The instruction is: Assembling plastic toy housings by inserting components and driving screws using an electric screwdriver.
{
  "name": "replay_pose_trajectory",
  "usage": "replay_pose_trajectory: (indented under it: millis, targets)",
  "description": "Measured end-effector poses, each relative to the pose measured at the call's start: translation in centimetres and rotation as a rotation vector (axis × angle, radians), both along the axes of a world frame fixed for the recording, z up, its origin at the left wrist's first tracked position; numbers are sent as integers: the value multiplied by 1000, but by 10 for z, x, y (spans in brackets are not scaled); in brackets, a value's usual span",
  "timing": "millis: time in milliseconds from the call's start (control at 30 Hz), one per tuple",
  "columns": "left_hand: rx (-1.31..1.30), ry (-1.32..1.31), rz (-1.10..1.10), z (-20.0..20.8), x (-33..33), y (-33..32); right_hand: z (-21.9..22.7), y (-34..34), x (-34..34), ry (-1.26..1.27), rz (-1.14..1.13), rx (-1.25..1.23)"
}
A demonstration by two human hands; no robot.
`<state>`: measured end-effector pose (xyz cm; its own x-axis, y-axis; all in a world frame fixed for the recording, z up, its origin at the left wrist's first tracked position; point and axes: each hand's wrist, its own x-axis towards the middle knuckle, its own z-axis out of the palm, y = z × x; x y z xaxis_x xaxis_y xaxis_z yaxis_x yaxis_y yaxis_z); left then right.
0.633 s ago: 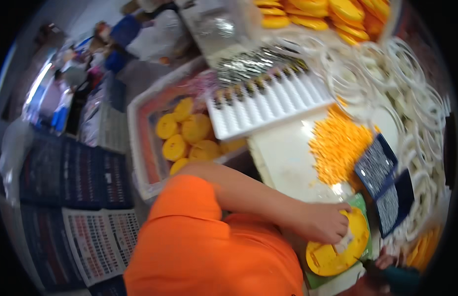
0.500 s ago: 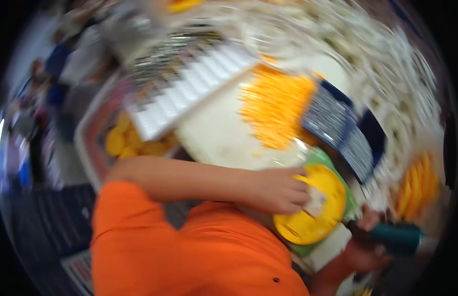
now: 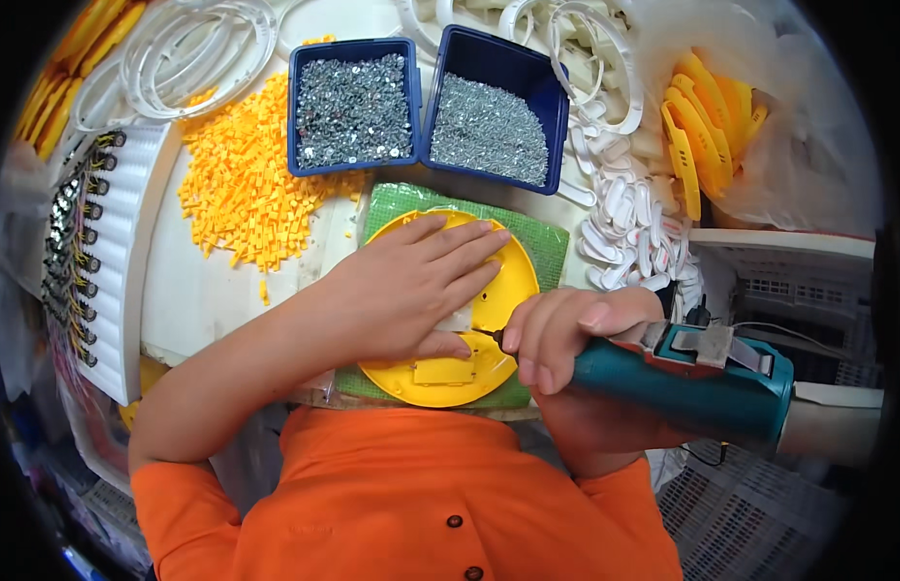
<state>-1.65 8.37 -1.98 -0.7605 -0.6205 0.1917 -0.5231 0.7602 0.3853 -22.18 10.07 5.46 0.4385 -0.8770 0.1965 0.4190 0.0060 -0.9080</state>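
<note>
A round yellow plastic cover (image 3: 508,276) lies on a green mat (image 3: 552,242) in front of me. Across it my left hand (image 3: 421,276) rests with fingers stretched out and lying flat; part of a small whitish piece (image 3: 460,320) shows beside the palm. My right hand (image 3: 576,334) is wrapped round the front of a teal electric screwdriver (image 3: 682,387), held almost level. The dark bit points left, its tip at the cover close to my left thumb. What lies under my left palm is hidden.
Behind the mat stand two blue bins of small screws (image 3: 353,111) (image 3: 489,126). Small yellow parts (image 3: 247,184) are heaped at the left, near a white tray of wired components (image 3: 130,261). White plastic pieces (image 3: 624,223) and bagged yellow parts (image 3: 712,126) lie at the right.
My view has turned and steadied. My right hand has brought the screwdriver to the cover from beside it. My left hand has gone from curled fingers on the cover to lying flat.
</note>
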Motion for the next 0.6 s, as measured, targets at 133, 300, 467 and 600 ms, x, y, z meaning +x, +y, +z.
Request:
replay_pose_trajectory:
  millis: [133,300,467,600]
  targets:
    - [29,24,25,-4,-2,3,-15,-2,1,97,47,-42]
    - [-20,21,17,-8,-2,3,-22,5,5,168,34,-167]
    - [-6,19,22,-9,1,4,-20,1,5,123,74,-138]
    - [83,122,30,5,7,3,-12,-15,-6,14,106,-228]
